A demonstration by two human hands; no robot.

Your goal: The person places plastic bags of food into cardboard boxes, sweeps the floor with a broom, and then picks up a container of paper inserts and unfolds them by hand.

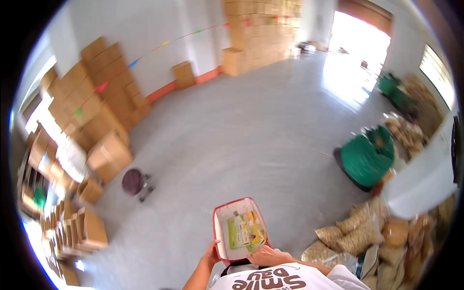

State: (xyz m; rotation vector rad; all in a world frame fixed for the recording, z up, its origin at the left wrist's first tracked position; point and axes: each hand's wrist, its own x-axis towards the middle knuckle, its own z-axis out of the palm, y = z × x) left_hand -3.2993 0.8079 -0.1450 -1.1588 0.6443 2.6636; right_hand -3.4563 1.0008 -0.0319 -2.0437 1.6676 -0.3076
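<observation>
A red-rimmed container [221, 217] with a pale inside is held in front of my body at the bottom centre. Inside it lie yellow and green printed packets [246, 230]. My left hand [211, 252] grips the container's left edge, its thumb over the rim. At the near right corner is my right hand [263, 255], fingers curled by the rim and the lower end of the packets; what it pinches, if anything, is hidden.
Stacked cardboard boxes [110, 154] line the left side. A round dark stool [133, 181] stands on the grey floor [232, 130]. Right are a green sack [367, 157] and filled clear bags [357, 232]. A bright doorway [360, 38] is at the far right.
</observation>
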